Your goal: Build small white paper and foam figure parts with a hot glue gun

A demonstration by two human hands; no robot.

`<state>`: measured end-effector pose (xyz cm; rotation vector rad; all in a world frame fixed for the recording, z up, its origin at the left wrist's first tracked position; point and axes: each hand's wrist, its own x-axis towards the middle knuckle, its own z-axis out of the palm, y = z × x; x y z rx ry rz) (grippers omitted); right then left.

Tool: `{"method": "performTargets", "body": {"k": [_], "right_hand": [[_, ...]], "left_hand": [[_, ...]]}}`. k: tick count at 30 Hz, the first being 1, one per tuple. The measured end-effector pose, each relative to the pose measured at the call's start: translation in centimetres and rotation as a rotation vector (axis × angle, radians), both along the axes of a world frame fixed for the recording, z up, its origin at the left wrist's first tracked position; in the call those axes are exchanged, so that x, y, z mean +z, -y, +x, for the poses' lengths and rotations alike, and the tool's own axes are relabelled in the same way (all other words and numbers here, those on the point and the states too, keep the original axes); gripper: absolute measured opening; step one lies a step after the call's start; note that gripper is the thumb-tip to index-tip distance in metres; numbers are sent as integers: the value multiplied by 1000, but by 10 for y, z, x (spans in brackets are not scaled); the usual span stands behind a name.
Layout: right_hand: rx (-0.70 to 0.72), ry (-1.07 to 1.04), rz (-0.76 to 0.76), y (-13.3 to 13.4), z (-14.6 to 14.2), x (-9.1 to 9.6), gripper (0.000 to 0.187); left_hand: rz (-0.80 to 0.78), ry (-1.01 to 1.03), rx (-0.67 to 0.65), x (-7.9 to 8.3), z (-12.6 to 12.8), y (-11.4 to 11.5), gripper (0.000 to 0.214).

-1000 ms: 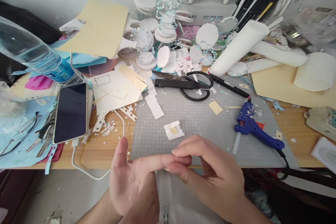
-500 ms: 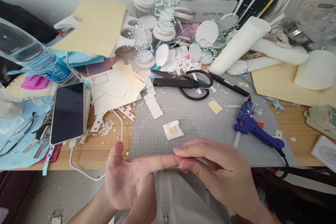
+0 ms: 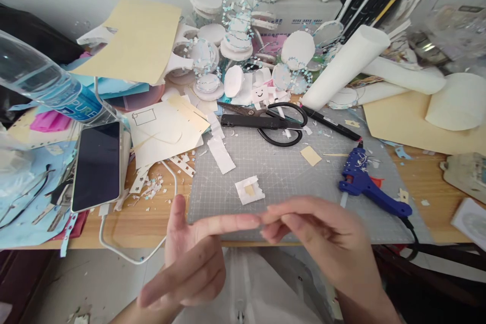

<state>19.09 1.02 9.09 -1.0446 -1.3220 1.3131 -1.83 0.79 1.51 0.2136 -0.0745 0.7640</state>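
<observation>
My left hand (image 3: 192, 258) is held palm up at the near edge of the grey cutting mat (image 3: 292, 172), its forefinger stretched out to the right. My right hand (image 3: 322, 243) pinches the tip of that forefinger with thumb and forefinger. Whether anything small sits between the fingertips I cannot tell; both hands are blurred. A small white paper piece with a tan patch (image 3: 249, 190) lies on the mat just beyond the fingers.
Black scissors (image 3: 271, 121) and a blue glue gun (image 3: 370, 187) lie on the mat. A phone (image 3: 96, 164) with a white cable, a water bottle (image 3: 45, 86), paper scraps, white foam discs, paper rolls (image 3: 347, 66) and markers crowd the wooden desk.
My right fingertips slid along the left forefinger toward its tip. The left hand's other fingers uncurled and lowered. The objects on the desk stayed put.
</observation>
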Motion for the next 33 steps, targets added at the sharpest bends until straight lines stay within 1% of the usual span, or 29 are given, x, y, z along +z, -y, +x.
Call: {"method": "performTargets", "body": {"k": [3, 4, 6, 8, 10, 12, 13, 15, 18, 21, 23, 26, 28, 30, 33], "right_hand": [[-125, 86, 130, 2, 1, -3, 27], [-136, 151, 181, 2, 1, -4, 26], [-128, 293, 276, 2, 0, -6, 29], [-108, 393, 351, 1, -2, -5, 31], [-96, 445, 404, 0, -3, -3, 27], [-85, 499, 434, -1, -3, 0, 23], [-78, 530, 446, -1, -3, 2, 22], [-69, 582, 466, 0, -1, 4, 21], [-67, 635, 490, 1, 0, 4, 21], [-76, 666, 501, 0, 0, 3, 20], [-58, 660, 485, -1, 1, 3, 19], [-2, 615, 400, -3, 5, 4, 16], [4, 576, 322, -4, 8, 5, 16], [-43, 536, 258, -5, 13, 6, 14], [-180, 499, 216, -5, 22, 4, 11]], "left_hand": [[-79, 353, -33, -9, 3, 9, 85], [-104, 369, -45, -10, 4, 11, 85], [-122, 298, -37, -9, 9, 14, 87], [-69, 232, -18, -6, 14, 14, 90], [21, 271, -21, 1, 16, 8, 90], [66, 331, -80, 9, 15, 0, 84], [65, 321, -112, 14, 14, -5, 81], [65, 221, -168, 23, 9, -12, 78], [64, 32, -202, 33, 1, -17, 78], [73, -120, -252, 40, -4, -20, 76], [105, -183, -297, 45, -5, -22, 80], [181, -281, -355, 53, -5, -25, 89], [233, -353, -371, 55, -6, -26, 91], [243, -311, -336, 54, -9, -27, 90], [195, -145, -295, 47, -13, -27, 81]]}}
